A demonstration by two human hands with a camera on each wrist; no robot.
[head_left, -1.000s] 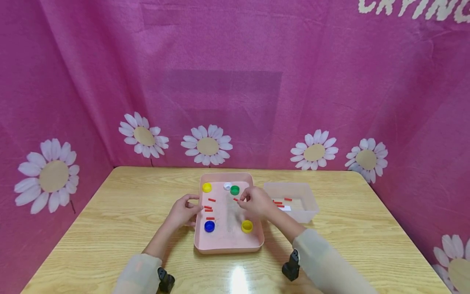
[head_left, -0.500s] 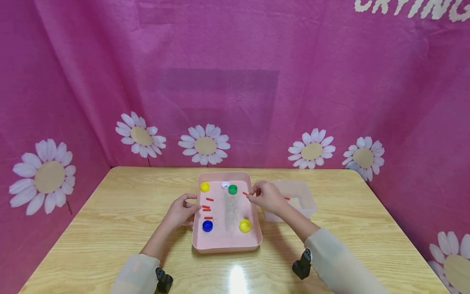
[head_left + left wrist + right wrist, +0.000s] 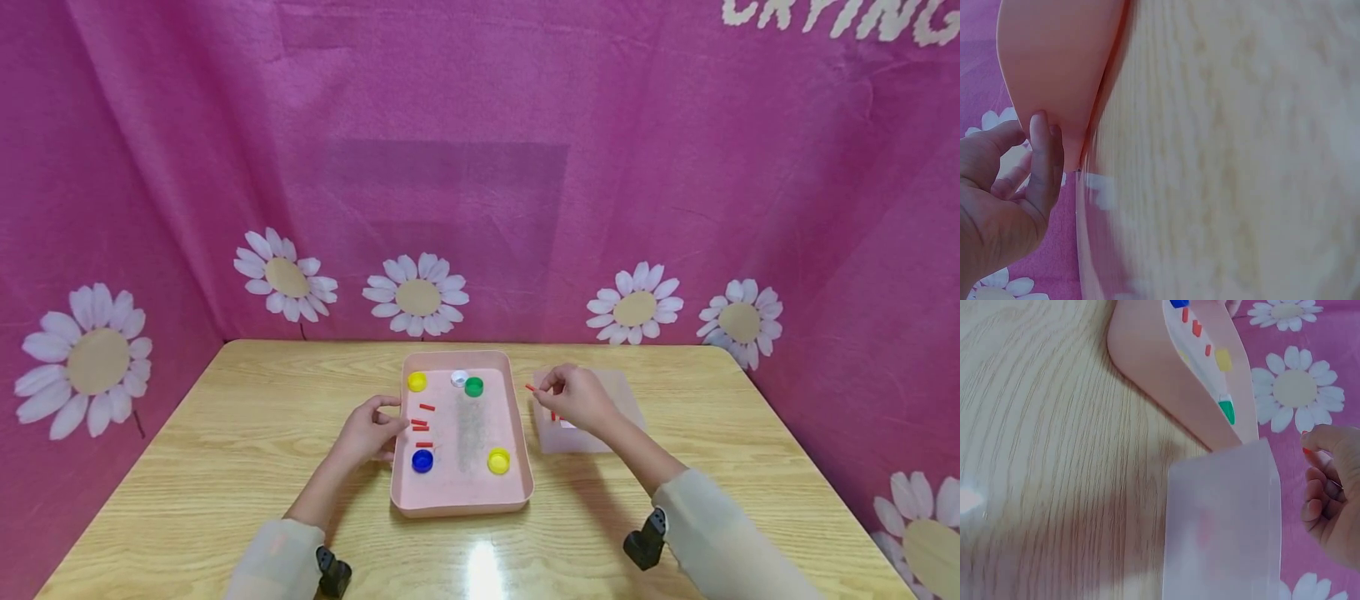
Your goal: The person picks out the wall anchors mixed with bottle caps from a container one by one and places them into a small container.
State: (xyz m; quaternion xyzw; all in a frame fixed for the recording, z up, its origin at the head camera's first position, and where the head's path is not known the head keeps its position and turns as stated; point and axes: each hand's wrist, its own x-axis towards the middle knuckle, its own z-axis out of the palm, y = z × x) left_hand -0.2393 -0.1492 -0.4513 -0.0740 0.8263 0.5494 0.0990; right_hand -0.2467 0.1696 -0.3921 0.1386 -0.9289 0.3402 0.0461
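Note:
A small red stick is pinched between the thumb and fingertips of my right hand, up over the left edge of a translucent plastic box. In the right wrist view the stick is mostly covered by the fingers. My left hand grips the left wall of a pink tray, thumb at the rim and fingers along the outside. Several red sticks lie along the tray's left side. A green cap and a white cap sit side by side at its far end.
Yellow caps and a blue cap sit near the tray's corners. A few more red pieces show in the box, partly behind the right hand. A pink flowered cloth hangs behind the wooden table.
My right hand has moved right, carrying the red stick from above the tray to over the translucent box. The left hand stays on the tray wall.

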